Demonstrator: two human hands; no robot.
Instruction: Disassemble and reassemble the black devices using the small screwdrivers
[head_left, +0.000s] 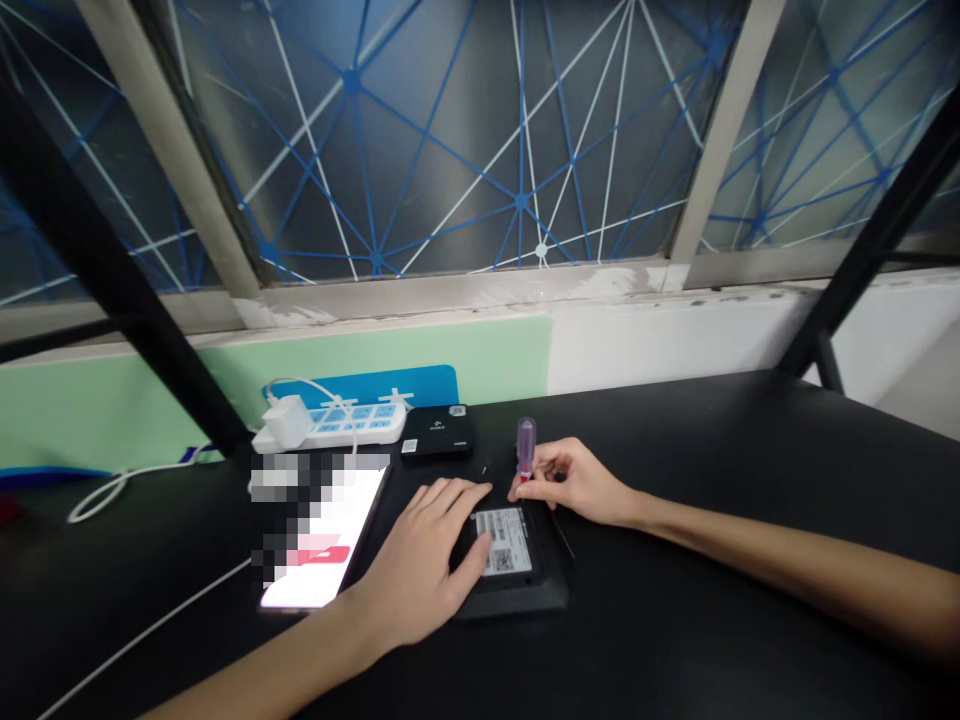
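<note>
A screwdriver (526,447) with a clear purple and red handle stands upright in the fingers of my right hand (581,484). Its tip is hidden behind the fingers, at the far edge of a flat black device (514,598). That device has a white printed label (504,541) with a square code. My left hand (424,555) lies over the device's left side, thumb on the label and fingers stretched toward its far edge. A thin dark rod-like piece (562,535) lies along the right side. Tiny bright bits, perhaps screws (486,468), lie just beyond the device.
Left of my hands lies a lit tablet-like screen (311,560), partly blurred. Behind it are a white power strip (360,428) with a plugged charger (287,422) and a black box (437,432). A white cable (150,630) crosses the black table (712,620). Black posts stand either side.
</note>
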